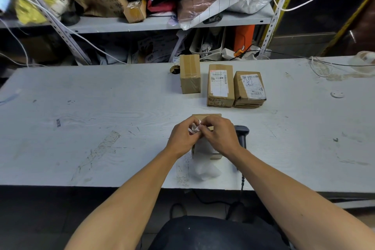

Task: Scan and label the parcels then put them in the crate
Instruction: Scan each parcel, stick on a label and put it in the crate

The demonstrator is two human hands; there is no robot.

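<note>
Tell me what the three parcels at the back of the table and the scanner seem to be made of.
Three parcels: brown corrugated cardboard, matte, judging by the creased edges; glossy clear tape on the leftmost, white paper labels on the other two. Scanner: dark, probably moulded plastic with a dull sheen. Table: pale, scuffed, possibly painted or laminated board.
</note>
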